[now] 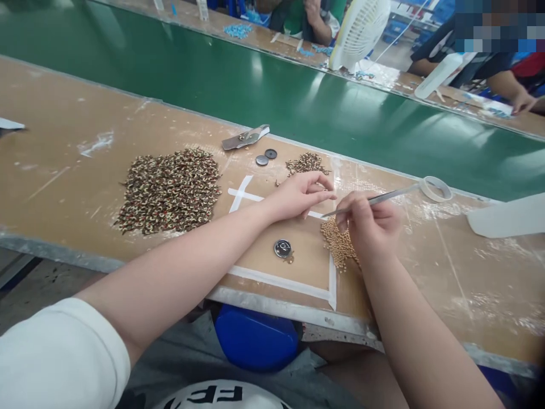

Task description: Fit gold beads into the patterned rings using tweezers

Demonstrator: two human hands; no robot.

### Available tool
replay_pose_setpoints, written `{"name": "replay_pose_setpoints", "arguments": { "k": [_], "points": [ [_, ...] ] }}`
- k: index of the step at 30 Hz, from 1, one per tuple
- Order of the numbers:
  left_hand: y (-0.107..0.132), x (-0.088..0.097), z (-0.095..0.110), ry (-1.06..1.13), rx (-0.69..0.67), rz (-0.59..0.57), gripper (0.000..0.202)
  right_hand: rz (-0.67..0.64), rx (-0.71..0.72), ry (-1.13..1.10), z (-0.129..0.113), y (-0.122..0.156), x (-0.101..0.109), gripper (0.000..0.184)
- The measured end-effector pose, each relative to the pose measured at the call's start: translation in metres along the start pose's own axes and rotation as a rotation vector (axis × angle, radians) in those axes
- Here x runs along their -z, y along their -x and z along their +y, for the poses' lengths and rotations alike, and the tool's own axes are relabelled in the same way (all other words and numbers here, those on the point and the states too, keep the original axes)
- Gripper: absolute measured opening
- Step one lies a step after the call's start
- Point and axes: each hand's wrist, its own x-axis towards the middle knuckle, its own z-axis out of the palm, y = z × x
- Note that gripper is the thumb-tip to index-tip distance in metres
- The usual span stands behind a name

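My right hand (374,224) grips slim metal tweezers (394,194), their pointed tip aimed left. Under that hand lies a pile of small tan beads or grains (338,244). My left hand (304,193) hovers left of the tweezers' tip, thumb and fingers drawn together; whatever is between them is too small to make out. Just beyond it sits a small heap of brown-and-cream pieces (306,163). A much larger pile of similar pieces (170,190), with red specks, spreads out on the left. A round black dish with a shiny rim (283,248) rests on the table nearer me.
White tape (281,282) marks the brown table. Two dark discs (262,160) and a folded strip (246,138) lie near its far edge. A tape roll (435,188) is at right. Across the green belt (191,68), a fan (360,34) stands near other people.
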Motion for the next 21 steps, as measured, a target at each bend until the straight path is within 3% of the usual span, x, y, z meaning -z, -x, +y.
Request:
{"name": "replay_pose_setpoints", "arguments": {
  "k": [3,6,15,21],
  "points": [
    [0.003,-0.002,0.001,-0.032,0.040,-0.009,0.018,0.243,0.009,0.008,0.008,-0.010,0.008,0.037],
    [0.004,-0.002,0.003,-0.052,0.093,-0.016,0.018,0.346,0.013,0.046,0.013,-0.015,0.013,0.039],
    [0.006,-0.003,0.009,-0.087,0.104,-0.074,0.013,0.307,-0.043,0.088,0.017,-0.013,0.010,0.038],
    [0.005,-0.001,0.002,-0.099,0.133,-0.036,0.015,0.286,-0.052,0.146,0.017,-0.013,0.008,0.041]
  ]
}}
